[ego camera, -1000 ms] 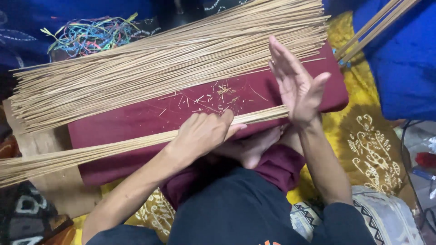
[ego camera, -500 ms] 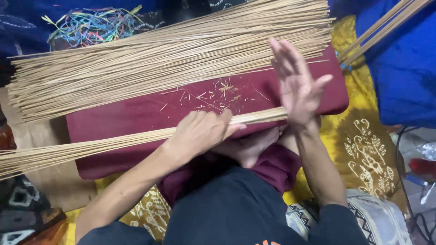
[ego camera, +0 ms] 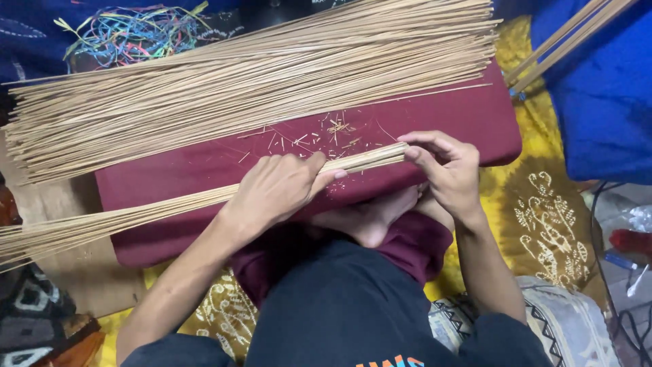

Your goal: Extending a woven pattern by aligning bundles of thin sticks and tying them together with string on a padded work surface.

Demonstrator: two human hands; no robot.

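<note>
A thin bundle of long pale sticks (ego camera: 156, 212) lies across a dark red cushion (ego camera: 204, 166) on my lap. My left hand (ego camera: 278, 190) presses down on the bundle near its right part, fingers closed over it. My right hand (ego camera: 445, 170) curls around the bundle's right end, fingertips touching the stick tips. Behind the bundle, a broad pile of the same sticks (ego camera: 258, 81) covers the cushion's far half. Small broken splinters (ego camera: 326, 132) lie scattered between pile and bundle.
A tangle of coloured strings (ego camera: 129, 30) lies at the far left. Blue cloth (ego camera: 598, 95) with a few more sticks (ego camera: 564, 41) is at the right. Yellow patterned fabric (ego camera: 543, 211) spreads under me. Cables and small items (ego camera: 625, 238) sit at the right edge.
My right hand, flat and raised against the stick ends before, has come down and curled around the bundle's right end. My left hand stays pressed on the bundle.
</note>
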